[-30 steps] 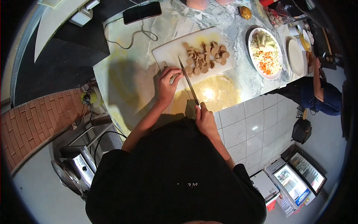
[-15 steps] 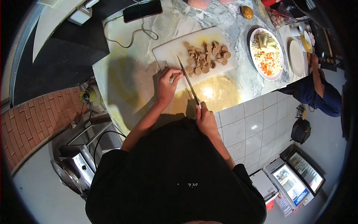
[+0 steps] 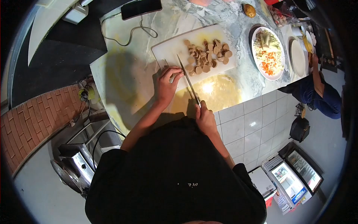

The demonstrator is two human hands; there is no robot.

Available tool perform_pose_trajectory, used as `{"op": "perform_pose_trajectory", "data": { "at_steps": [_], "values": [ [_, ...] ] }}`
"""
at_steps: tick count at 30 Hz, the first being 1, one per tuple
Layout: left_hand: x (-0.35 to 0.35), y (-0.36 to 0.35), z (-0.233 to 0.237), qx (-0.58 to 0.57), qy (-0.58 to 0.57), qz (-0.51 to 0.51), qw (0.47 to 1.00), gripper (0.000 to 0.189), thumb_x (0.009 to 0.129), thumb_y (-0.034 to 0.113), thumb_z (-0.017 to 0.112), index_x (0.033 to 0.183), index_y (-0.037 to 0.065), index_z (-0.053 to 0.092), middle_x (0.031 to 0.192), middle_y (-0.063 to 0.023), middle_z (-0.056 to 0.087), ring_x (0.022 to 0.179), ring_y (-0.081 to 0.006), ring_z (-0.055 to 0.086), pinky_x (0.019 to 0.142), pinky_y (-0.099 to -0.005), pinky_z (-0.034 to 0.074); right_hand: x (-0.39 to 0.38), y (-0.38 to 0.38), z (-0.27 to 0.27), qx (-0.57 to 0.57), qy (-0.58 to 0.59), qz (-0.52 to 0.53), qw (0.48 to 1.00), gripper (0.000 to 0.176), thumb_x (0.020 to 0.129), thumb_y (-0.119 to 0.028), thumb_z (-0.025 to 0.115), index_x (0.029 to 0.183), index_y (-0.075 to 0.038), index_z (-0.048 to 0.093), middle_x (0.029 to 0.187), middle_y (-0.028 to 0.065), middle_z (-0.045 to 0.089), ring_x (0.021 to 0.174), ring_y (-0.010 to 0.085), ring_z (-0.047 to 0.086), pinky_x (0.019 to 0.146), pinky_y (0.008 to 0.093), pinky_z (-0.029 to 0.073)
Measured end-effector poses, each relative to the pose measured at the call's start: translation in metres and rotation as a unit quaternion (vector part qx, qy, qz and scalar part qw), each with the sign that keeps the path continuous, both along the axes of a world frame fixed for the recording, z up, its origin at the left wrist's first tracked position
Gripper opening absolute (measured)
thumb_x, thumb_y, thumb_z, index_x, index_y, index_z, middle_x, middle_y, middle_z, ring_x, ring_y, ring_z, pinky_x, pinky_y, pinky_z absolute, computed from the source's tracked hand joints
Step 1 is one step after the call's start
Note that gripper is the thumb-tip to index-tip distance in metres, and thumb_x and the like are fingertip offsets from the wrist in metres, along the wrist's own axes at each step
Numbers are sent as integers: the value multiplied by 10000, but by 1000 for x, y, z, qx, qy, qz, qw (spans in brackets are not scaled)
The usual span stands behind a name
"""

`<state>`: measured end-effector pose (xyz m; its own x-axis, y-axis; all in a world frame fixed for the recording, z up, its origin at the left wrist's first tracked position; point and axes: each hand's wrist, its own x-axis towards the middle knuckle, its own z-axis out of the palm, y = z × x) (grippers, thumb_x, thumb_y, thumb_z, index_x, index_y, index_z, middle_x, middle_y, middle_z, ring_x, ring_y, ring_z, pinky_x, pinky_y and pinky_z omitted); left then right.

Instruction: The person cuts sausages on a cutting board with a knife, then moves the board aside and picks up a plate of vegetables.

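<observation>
My right hand (image 3: pixel 206 118) is closed around the handle of a kitchen knife (image 3: pixel 189 81). Its long blade slants up and left across the near edge of a white cutting board (image 3: pixel 167 48). Against the left side of the blade, the curled fingers of my left hand (image 3: pixel 168 85) pinch together over the board; whatever is between them is too hidden to name. Round brown slices (image 3: pixel 206 69), which look like sausage or meatball, lie in a loose heap to the right of the blade.
A white plate (image 3: pixel 254 59) of shredded vegetables stands to the right, near stacked plates (image 3: pixel 297 59). A potato (image 3: pixel 249 11) lies at the back. A phone (image 3: pixel 141 9) with a cable sits at the back left. Another person (image 3: pixel 323 91) stands at far right.
The camera view has shifted slightly. Both hands and the knife hold nearly the same place on the board, and the slices look unchanged.
</observation>
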<state>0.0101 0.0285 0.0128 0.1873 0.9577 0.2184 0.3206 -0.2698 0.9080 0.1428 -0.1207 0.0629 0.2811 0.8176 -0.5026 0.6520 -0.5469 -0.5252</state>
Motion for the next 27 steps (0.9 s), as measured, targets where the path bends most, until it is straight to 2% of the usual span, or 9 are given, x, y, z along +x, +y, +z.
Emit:
{"op": "perform_pose_trajectory", "data": {
  "at_steps": [5, 15, 17, 24, 27],
  "values": [
    [0, -1, 0, -12, -1, 0, 1000, 132, 809, 35, 747, 925, -3, 696, 973, -113, 719, 928, -248, 688, 829, -338, 522, -1, 1, -2, -7, -7, -2, 1000, 327, 1029, -313, 468, 1152, -10, 465, 713, 341, 617, 725, 541, 613, 596, 615, 493],
    [-1, -1, -1, -19, 4, 0, 1000, 144, 808, 38, 752, 939, 7, 698, 984, -112, 714, 935, -252, 679, 853, -338, 515, 1, 2, -8, -6, 3, 2, 1000, 326, 1027, -311, 477, 1137, -4, 479, 703, 337, 616, 713, 544, 611, 592, 613, 492],
    [0, -1, -1, -17, 4, 1, 1000, 146, 808, 38, 752, 940, 9, 698, 985, -110, 713, 935, -252, 677, 856, -337, 514, 1, 3, -8, -12, 3, -3, 1000, 339, 1032, -296, 469, 1163, 16, 480, 718, 346, 604, 730, 547, 596, 584, 611, 460],
    [-1, -1, -3, -14, 21, -1, 1000, 159, 813, 51, 750, 958, 18, 693, 1000, -98, 714, 943, -256, 675, 855, -337, 514, 0, 5, -12, -5, 1, 2, 1000, 329, 1030, -296, 472, 1199, -13, 469, 715, 345, 603, 730, 548, 595, 582, 620, 453],
    [0, -2, -2, -9, 26, 4, 1000, 153, 816, 60, 752, 951, 21, 692, 998, -97, 714, 938, -255, 674, 844, -335, 514, 1, 5, -14, -23, 6, -5, 1000, 330, 1035, -292, 470, 1198, -6, 489, 733, 332, 614, 742, 542, 601, 596, 594, 462]
  ]
}}
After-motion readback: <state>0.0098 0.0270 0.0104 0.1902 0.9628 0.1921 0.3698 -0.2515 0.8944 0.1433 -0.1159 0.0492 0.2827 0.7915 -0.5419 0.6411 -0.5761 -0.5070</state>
